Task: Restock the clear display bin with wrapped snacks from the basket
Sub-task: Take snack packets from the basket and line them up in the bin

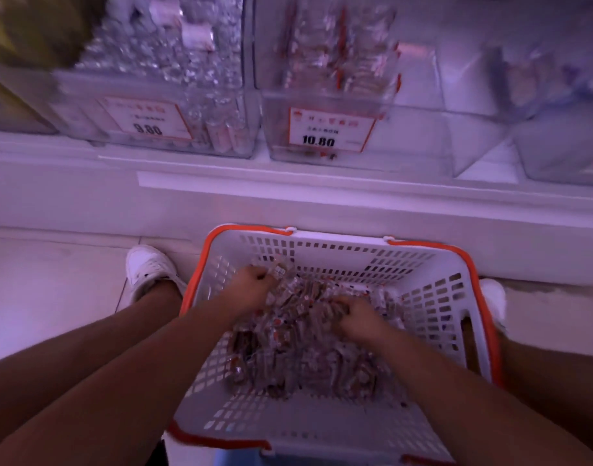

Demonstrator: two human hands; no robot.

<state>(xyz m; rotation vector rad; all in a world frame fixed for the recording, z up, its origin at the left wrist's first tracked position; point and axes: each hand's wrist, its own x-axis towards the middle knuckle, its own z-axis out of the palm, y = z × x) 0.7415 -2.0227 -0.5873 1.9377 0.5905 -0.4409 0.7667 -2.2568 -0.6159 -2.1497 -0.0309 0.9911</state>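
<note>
A white basket point(432, 287) with an orange rim stands on the floor between my feet. It holds a heap of clear-wrapped brown snacks point(298, 351). My left hand point(251, 284) is curled round a bunch of wrapped snacks at the far left of the heap. My right hand point(359, 317) digs into the heap, with its fingers curled among the wrappers. Above, on the white shelf, stands the clear display bin point(325, 95) with a 10.80 price tag; the same snacks are stacked inside it.
A second clear bin point(160, 95) tagged 9.80, full of shiny wrapped sweets, stands to the left. More clear bins point(557, 105) sit to the right. The white shelf ledge point(288, 196) juts out above the basket. My white shoes point(150, 267) flank the basket.
</note>
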